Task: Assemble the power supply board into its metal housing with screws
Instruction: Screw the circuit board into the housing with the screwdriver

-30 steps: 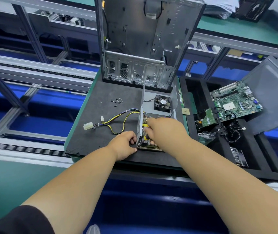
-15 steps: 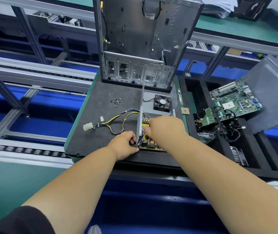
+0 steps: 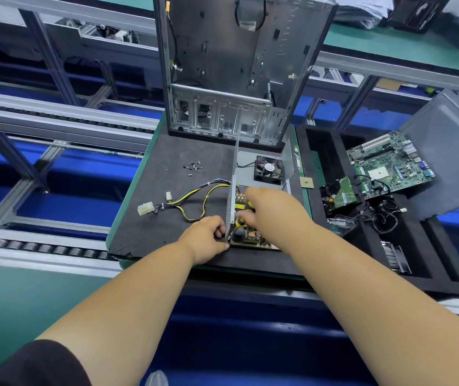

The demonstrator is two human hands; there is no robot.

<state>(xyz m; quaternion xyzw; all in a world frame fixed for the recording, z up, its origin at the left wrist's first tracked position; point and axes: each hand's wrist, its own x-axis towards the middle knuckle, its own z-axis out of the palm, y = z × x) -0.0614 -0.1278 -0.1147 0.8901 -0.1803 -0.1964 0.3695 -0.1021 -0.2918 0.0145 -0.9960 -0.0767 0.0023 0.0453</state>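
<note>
In the middle of the frame we see the power supply board (image 3: 250, 235) lying inside its open metal housing (image 3: 261, 174), which rests on a dark foam mat (image 3: 167, 218). Our left hand (image 3: 206, 238) grips the near corner of the upright perforated wall of the housing, fingers curled around its edge. Our right hand (image 3: 272, 213) is closed around a yellow and black screwdriver (image 3: 243, 215) that points down to the board. A small group of screws (image 3: 193, 166) lies on the mat, upper left of the housing. A bundle of wires (image 3: 194, 199) goes out left to a white connector (image 3: 145, 208). A black fan (image 3: 268, 169) sits in the far part of the housing.
</note>
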